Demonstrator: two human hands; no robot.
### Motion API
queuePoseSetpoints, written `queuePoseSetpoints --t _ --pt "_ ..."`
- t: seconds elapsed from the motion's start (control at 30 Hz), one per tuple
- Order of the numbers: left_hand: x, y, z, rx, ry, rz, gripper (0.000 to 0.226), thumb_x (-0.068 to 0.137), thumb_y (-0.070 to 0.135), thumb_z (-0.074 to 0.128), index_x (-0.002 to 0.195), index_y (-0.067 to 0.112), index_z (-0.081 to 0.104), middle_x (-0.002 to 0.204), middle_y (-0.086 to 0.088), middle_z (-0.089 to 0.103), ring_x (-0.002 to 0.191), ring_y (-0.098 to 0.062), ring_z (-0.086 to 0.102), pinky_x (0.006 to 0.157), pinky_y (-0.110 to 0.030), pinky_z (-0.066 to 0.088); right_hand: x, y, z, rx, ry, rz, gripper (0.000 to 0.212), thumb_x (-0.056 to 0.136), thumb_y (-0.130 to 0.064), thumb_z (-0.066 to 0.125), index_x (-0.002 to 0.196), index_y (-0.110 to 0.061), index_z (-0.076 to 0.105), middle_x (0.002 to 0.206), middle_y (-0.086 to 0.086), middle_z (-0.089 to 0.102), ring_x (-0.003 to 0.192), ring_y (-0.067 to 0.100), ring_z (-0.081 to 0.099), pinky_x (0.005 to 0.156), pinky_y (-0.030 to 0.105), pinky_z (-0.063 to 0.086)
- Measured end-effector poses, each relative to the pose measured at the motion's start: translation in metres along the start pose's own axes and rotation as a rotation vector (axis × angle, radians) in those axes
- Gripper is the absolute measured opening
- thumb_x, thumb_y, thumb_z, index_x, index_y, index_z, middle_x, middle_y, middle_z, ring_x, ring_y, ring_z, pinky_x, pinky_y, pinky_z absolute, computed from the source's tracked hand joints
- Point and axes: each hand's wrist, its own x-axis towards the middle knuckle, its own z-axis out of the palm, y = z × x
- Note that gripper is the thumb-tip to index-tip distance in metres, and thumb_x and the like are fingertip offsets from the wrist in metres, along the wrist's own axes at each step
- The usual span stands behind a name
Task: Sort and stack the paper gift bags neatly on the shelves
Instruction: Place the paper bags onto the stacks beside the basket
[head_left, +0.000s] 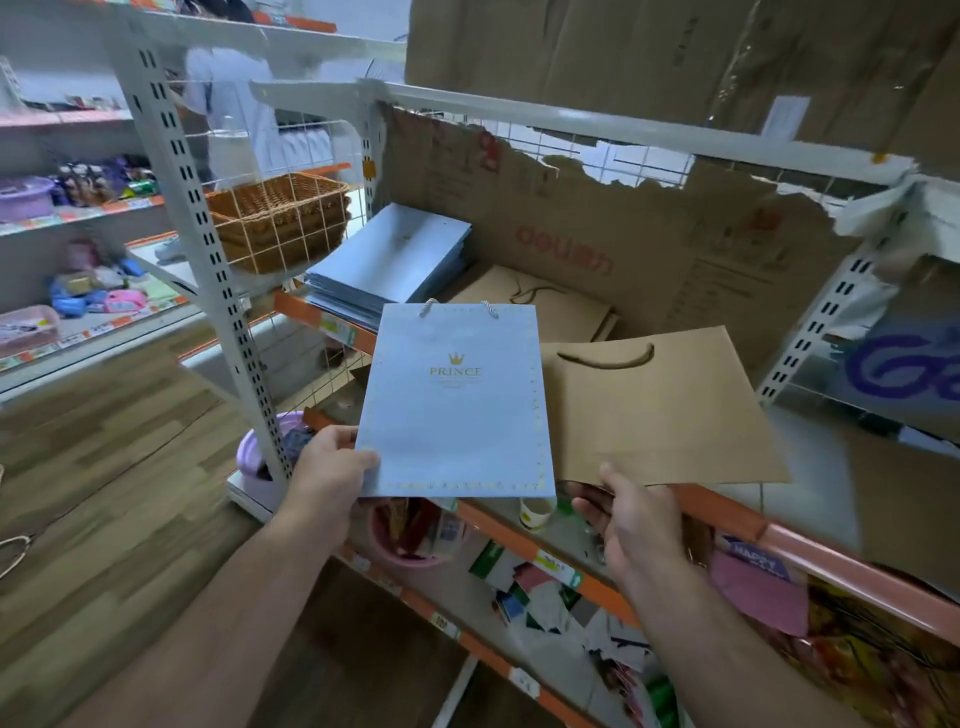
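My left hand (332, 470) pinches the blue bag (452, 405) by its lower left corner, my right hand (636, 525) pinches the brown bag (665, 410) by its bottom edge, both held out flat before the shelf (722, 509). They look light, stiff and easily creased; I'd support each along its folded base

The left hand's (332, 467) fingers are tucked behind the blue bag (457, 405), with only the thumb showing. The right hand's (631, 525) fingers vanish under the brown bag (665, 410), whose nine o'clock edge sits behind the blue one. The fine print beneath PRINCE is too small to read. At eleven o'clock a person (228, 104) is only a blur. At three o'clock purple lettering (898, 369) runs off the edge. The price tags (556, 564) at five o'clock are illegible.
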Motion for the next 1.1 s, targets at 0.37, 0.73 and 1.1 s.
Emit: queuePoseSetpoints --t 0.37,0.73,1.1 --pt "0.105 0.063 0.007 0.019 0.056 0.050 0.024 0.093 -0.012 0.049 0.108 0.005 0.055 0.099 -0.018 0.062 0.073 -0.035 0.064 0.042 -0.032 0.052 0.117 0.009 0.110 0.081 -0.038 0.077 0.016 0.098 -0.003 0.056 0.111 0.007 0.054 0.095 0.021 0.062 0.066 0.027 0.069 0.044 0.026 0.054" --pt "0.206 0.110 0.012 0.048 0.067 0.046 0.022 0.093 -0.006 0.054 0.106 0.012 0.059 0.100 -0.020 0.068 0.073 -0.036 0.068 0.060 -0.042 0.055 0.192 0.007 0.195 0.160 0.032 0.171 0.007 0.099 -0.005 0.056 0.102 0.001 0.055 0.094 0.020 0.064 0.059 0.022 0.073 0.044 0.024 0.052" --pt "0.316 0.149 -0.008 0.028 -0.117 0.084 0.024 0.090 -0.009 0.052 0.096 0.014 0.058 0.092 -0.020 0.069 0.067 -0.034 0.065 0.075 -0.056 0.047 0.218 0.026 0.277 0.202 0.183 0.147 0.015 0.099 -0.009 0.058 0.109 0.002 0.055 0.088 0.021 0.069 0.061 0.022 0.071 0.047 0.028 0.057"
